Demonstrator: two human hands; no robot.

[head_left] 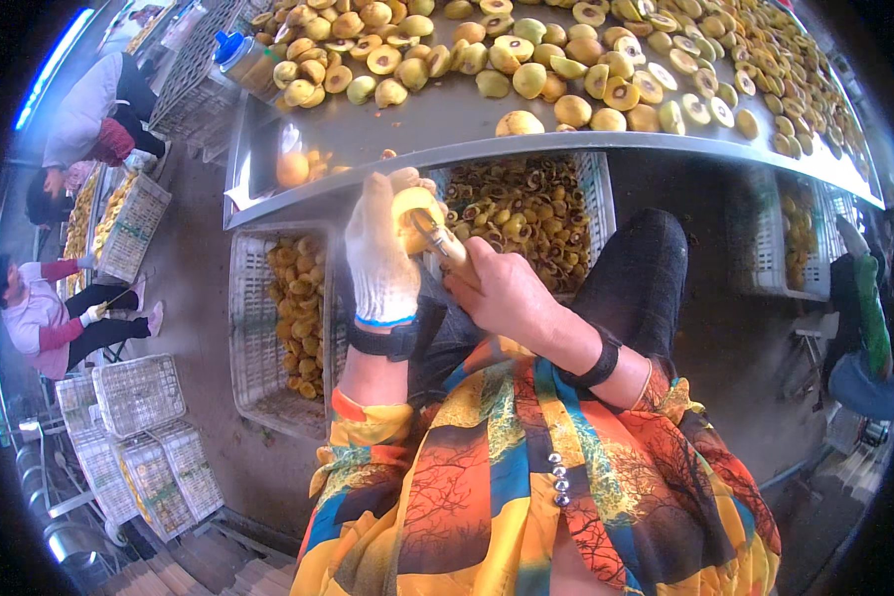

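The scene is evenly and brightly lit, with soft glare seen on the long grey metal table [447,129] across the top. Deep shadow is cast beneath it. Straight edges are bent by fisheye distortion, and the black corners are vignetted and blurred.

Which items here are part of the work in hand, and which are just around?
In use:
left hand, gloved, holding a yellow fruit
right hand with a wooden-handled tool in the fruit
halved fruit on the metal table
crate of pits
crate of fruit

Around:
stacked empty crates
seated person
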